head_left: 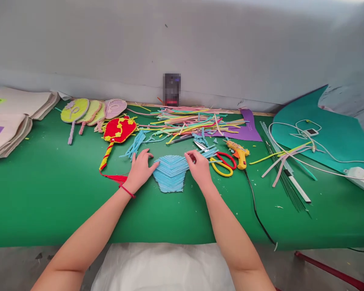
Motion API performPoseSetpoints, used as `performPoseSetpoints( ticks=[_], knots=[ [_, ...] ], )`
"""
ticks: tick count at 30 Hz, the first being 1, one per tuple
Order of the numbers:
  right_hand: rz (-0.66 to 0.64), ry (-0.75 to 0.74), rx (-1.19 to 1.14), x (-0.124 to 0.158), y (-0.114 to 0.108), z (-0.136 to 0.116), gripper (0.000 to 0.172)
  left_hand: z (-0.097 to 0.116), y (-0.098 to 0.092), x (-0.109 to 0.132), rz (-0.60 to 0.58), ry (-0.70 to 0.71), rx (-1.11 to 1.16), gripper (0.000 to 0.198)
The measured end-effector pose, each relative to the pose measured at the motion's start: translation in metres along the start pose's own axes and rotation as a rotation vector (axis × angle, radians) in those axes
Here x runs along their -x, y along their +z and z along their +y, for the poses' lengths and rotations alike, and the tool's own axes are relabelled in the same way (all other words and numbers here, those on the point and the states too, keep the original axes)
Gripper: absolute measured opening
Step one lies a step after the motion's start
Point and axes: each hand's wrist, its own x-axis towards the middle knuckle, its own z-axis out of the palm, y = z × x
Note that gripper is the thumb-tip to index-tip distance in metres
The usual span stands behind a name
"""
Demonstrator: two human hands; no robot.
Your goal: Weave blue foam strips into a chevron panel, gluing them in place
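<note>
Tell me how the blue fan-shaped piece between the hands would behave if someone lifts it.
The blue piece looks built from many thin fuzzy strips laid side by side, so it is probably light. It lies flat on the green table, so it would likely bend rather than roll. Its loose strip ends may catch or pull apart.

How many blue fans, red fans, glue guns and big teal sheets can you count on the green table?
Blue fan: 1, between the left hand and the right hand
Red fan: 1
Glue gun: 1
Teal sheet: 1
Total: 4
</note>
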Motion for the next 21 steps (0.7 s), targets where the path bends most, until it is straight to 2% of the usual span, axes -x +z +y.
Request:
performPoseSetpoints(
  ticks=[7,11,13,16,18,21],
  knots=[
    [-0.017,0.122,-0.009,0.006,0.0,0.011,0.025,0.002,0.004,0.002,-0.032,0.063,0.14,0.016],
    [0.017,0.146,-0.031,0.002,-0.003,0.011,0.026,0.003,0.0,0.001,0.001,0.008,0.369,0.02],
    [0.047,0.154,-0.081,0.0,-0.005,0.011,0.027,0.006,-0.004,0.0,-0.034,-0.038,0.575,0.023],
    [0.061,0.198,-0.286,-0.002,-0.01,0.008,0.029,0.019,-0.012,-0.004,-0.157,-0.171,0.873,0.03],
    [0.05,0.259,-0.493,-0.004,-0.016,0.004,0.031,0.031,-0.021,-0.009,-0.215,-0.259,0.963,0.034],
    [0.014,0.327,-0.776,-0.006,-0.03,-0.001,0.034,0.048,-0.031,-0.018,-0.196,-0.316,1.067,0.037]
  ],
)
